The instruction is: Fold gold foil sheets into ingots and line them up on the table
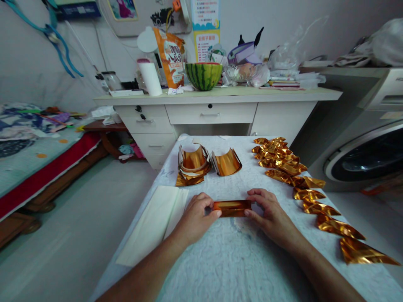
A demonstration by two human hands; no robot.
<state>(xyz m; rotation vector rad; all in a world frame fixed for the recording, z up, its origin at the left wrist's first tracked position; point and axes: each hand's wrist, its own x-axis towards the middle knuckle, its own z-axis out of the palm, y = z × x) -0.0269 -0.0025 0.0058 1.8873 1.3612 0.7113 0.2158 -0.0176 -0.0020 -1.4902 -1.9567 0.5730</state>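
Observation:
Between my two hands, low over the cloth-covered table, is a folded strip of shiny gold foil paper (232,208). The fingers and thumb of my left hand (201,212) pinch its left end. At the right end, my right hand (263,209) grips it the same way. Beyond the hands stand curled stacks of gold foil sheets (194,161), and another curved stack (227,162) is beside them. Folded gold foil pieces (307,193), several of them, form a row along the right side of the table.
Pale paper sheets (154,222) lie at the table's left edge. A white desk (210,113) stands behind, bearing a half watermelon (203,75), an orange pouch (171,61) and a white roll (150,77). A washing machine (371,138) is at right, a bed (47,163) at left.

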